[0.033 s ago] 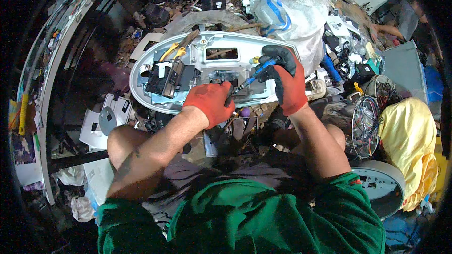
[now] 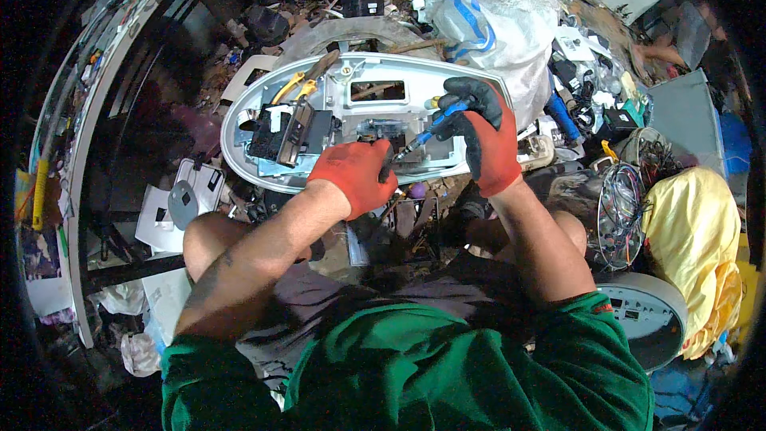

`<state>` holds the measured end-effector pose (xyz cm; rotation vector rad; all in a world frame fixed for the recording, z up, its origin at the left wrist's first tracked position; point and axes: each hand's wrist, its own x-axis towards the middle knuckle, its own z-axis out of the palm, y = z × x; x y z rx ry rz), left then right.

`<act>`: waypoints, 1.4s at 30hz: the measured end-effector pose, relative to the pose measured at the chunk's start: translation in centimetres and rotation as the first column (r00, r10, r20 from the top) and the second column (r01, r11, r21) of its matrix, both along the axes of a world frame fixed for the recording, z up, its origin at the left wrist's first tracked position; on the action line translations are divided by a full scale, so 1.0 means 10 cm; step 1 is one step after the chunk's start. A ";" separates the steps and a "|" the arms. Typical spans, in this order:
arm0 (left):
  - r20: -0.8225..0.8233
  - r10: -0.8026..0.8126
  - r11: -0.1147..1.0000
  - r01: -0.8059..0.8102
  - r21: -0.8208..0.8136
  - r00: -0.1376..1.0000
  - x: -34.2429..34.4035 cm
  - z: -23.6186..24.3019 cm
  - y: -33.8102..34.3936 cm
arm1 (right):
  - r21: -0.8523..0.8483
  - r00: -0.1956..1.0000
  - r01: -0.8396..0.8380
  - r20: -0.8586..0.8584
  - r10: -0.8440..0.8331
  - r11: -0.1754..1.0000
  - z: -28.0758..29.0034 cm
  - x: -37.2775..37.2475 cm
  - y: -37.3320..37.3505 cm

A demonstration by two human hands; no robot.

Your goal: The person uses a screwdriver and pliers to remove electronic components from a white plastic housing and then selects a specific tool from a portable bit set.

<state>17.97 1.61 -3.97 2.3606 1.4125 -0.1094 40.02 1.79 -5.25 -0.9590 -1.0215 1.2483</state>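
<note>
Together over a pale, elongated plastic housing [image 2: 443, 72], two hands in red gloves with dark palms work among heaps of scrap and loose parts. The right hand [image 2: 487, 132], fingers curled, has hold of a blue screwdriver [image 2: 425, 136], which slants down toward the left hand and the housing's near side. The left hand [image 2: 351, 172] lies at the near rim, its fingers bent close to the screwdriver's lower end; whether it grips anything cannot be told from this angle. The housing lies open side up, just beyond the bare knees of the person, who wears a green top [image 2: 399, 367]. Inside its left half sit a dark block [image 2: 297, 136] and, toward the far rim, a yellow-handled tool [image 2: 302, 85]. Behind the housing slumps a white sack [image 2: 511, 24] with blue markings. To the right are a blue cylinder [image 2: 563, 117], a tangle of thin wires [image 2: 621, 207], a yellow sack [image 2: 690, 247] and, near the right sleeve, a round grey casing [image 2: 650, 319]. On the left, near the knee, a grey disc [image 2: 183, 206] rests against white plastic pieces [image 2: 152, 223].
</note>
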 end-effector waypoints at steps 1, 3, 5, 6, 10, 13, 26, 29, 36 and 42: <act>0.056 0.002 1.000 -0.001 -0.019 0.998 -0.08 -0.03 0.01 | -0.021 0.999 -0.017 -0.040 0.016 1.000 0.01 -0.04 0.01; 0.172 0.006 0.998 0.005 -0.061 0.985 -0.22 -0.09 0.04 | -0.053 0.996 -0.031 -0.088 0.027 0.998 0.01 -0.10 0.02; 0.259 0.060 0.989 -0.023 -0.144 0.964 -0.37 -0.14 0.08 | -0.078 0.995 -0.026 -0.101 0.018 0.997 0.02 -0.15 0.05; 0.306 0.093 0.980 -0.034 -0.194 0.947 -0.41 -0.19 0.08 | -0.066 0.997 -0.025 -0.081 0.019 0.998 -0.01 -0.16 0.07; 0.448 0.085 0.993 -0.037 -0.115 0.890 -0.30 -0.19 0.01 | -0.033 1.000 0.000 0.014 0.001 0.999 -0.12 0.02 0.07; 0.491 0.199 0.920 0.012 -0.392 0.848 -0.34 -0.09 0.10 | -0.102 0.990 0.021 -0.134 -0.034 0.995 -0.16 0.00 0.09; 0.510 -0.007 0.982 -0.090 0.166 0.860 -0.39 -0.14 -0.04 | -0.145 0.886 -0.137 -0.460 0.056 0.980 -0.11 -0.08 0.08; 0.434 -0.014 0.962 -0.106 0.251 0.901 -0.26 -0.12 -0.05 | -0.330 0.918 -0.207 -0.392 0.066 0.921 -0.07 -0.10 -0.05; 0.494 -0.028 0.912 -0.180 0.368 0.869 -0.22 -0.32 -0.05 | -0.175 0.981 -0.192 -0.071 0.182 0.966 -0.06 -0.26 -0.11; 0.561 -0.025 0.972 -0.110 0.206 0.827 -0.15 -0.08 0.07 | -0.154 0.996 -0.085 -0.050 0.078 0.984 -0.02 -0.28 -0.11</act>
